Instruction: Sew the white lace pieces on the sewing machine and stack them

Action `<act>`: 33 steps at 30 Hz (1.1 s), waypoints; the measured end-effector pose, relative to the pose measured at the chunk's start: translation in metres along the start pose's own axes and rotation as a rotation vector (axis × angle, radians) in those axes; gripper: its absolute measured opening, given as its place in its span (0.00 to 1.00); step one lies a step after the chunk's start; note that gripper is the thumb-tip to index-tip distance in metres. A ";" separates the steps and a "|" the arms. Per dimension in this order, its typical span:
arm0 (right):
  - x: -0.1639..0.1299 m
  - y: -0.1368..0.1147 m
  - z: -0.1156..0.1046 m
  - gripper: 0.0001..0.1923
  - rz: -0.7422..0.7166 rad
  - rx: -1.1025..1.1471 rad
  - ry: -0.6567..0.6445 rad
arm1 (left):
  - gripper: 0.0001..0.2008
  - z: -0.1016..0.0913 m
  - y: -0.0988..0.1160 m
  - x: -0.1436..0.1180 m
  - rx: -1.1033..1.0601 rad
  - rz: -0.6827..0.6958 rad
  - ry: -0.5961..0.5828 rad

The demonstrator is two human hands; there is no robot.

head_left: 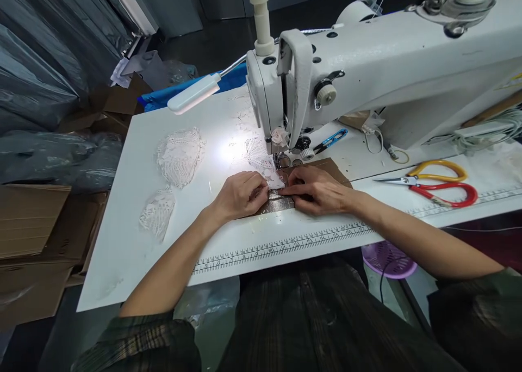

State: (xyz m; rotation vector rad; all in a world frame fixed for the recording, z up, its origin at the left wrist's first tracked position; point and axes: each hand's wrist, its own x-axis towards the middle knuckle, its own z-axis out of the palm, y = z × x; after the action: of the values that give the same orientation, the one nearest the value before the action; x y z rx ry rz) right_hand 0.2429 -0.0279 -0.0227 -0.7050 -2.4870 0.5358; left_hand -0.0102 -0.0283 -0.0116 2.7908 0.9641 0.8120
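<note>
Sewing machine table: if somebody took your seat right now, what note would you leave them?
Left hand: fingers pressing the small white lace piece flat.
Right hand: fingers pinching the same lace from the other side, resting on the brown cardboard sheet.
The lace sits just in front of the white sewing machine's presser foot, lit by the lamp.
Done, it seems: two heaps of white lace pieces lie to the left.
Left: this piece does not yet look stitched.
Yellow-and-red-handled scissors and blue thread snips lie to the right.
</note>
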 end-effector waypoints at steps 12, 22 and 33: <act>0.001 0.010 -0.007 0.20 0.158 0.117 0.111 | 0.07 0.003 -0.001 -0.004 0.062 0.182 -0.074; 0.001 0.015 0.009 0.21 0.099 -0.114 0.083 | 0.05 0.008 -0.003 -0.004 0.049 0.178 -0.035; 0.002 0.011 0.012 0.21 0.114 -0.253 0.050 | 0.03 0.010 0.000 -0.004 0.053 0.257 0.023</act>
State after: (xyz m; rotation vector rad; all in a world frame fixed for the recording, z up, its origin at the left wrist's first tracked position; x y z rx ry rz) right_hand 0.2392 -0.0210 -0.0372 -0.9493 -2.5036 0.2409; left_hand -0.0078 -0.0295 -0.0225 2.9994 0.6455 0.8597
